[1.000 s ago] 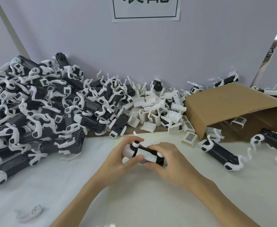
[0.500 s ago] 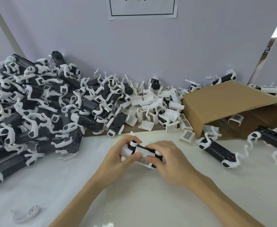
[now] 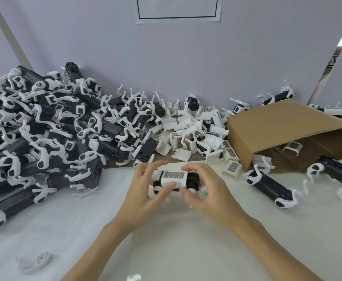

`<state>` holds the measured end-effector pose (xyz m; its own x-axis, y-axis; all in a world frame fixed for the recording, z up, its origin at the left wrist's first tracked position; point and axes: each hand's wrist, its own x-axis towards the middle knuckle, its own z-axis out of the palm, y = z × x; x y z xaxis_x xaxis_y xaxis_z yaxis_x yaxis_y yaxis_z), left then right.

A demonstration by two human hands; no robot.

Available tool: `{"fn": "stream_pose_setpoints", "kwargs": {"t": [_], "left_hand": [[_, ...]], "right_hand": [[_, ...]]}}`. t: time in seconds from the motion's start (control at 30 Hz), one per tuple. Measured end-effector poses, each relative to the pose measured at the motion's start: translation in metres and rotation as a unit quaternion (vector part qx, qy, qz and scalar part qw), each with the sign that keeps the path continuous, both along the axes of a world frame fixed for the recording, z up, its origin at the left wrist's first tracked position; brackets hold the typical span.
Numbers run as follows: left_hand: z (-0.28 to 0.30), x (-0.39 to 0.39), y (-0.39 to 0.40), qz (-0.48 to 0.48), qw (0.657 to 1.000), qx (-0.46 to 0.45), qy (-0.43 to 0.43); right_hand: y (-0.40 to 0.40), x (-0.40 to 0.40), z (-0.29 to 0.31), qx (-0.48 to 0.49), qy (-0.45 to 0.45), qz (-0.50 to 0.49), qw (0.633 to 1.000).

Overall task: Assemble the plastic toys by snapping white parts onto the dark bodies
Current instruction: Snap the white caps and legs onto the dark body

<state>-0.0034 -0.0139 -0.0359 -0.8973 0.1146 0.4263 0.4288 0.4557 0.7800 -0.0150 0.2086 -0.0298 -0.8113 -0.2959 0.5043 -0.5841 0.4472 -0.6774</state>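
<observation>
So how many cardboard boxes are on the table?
1. The box lies tipped on its side at the right, its open end facing right with some toys spilling out. Another could be hidden behind the pile, but none shows.

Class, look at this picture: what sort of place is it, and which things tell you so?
Probably a toy assembly bench in a workshop or small factory. A big heap of toys lies at the left, loose white parts are piled by a tipped cardboard box, and both hands hold one toy being fitted.
</observation>
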Motion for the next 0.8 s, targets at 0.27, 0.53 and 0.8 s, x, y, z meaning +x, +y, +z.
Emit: {"fn": "stream_pose_setpoints", "kwargs": {"t": [0.27, 0.53, 0.8], "left_hand": [[0.001, 0.006, 0.013, -0.029, 0.996, 0.079, -0.022], [0.001, 0.007, 0.012, -0.029, 0.994, 0.094, -0.045], [-0.002, 0.008, 0.015, -0.04, 0.994, 0.099, -0.033]], "right_hand": [[0.005, 0.0, 0.001, -0.081, -0.183, 0.08, 0.977], [-0.009, 0.005, 0.004, 0.007, -0.053, 0.004, 0.999], [-0.007, 0.009, 0.007, 0.048, -0.027, -0.026, 0.998]]}}
